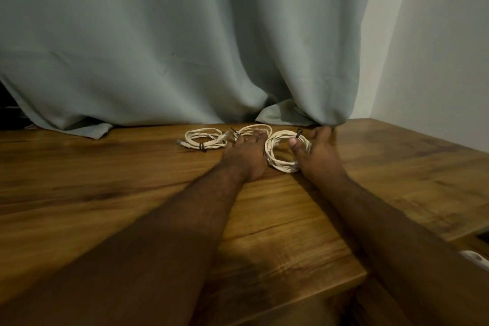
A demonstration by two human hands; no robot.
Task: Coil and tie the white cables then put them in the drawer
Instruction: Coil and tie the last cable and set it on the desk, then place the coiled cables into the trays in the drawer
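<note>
Three coiled white cables lie at the far side of the wooden table [105,193], each bound with a dark tie. The left coil [203,139] lies by itself. My left hand [247,153] rests on the middle coil [260,129], fingers laid over it. My right hand [316,149] wraps the right coil [280,156], thumb inside the loop and fingers around its outer side. A dark tie end [299,132] sticks up from that coil near my thumb.
A pale green curtain [185,47] hangs behind the coils, its hem pooled on the table. A white wall [436,47] stands at right. At the lower right edge sits a white object [476,259] beside a dark gap.
</note>
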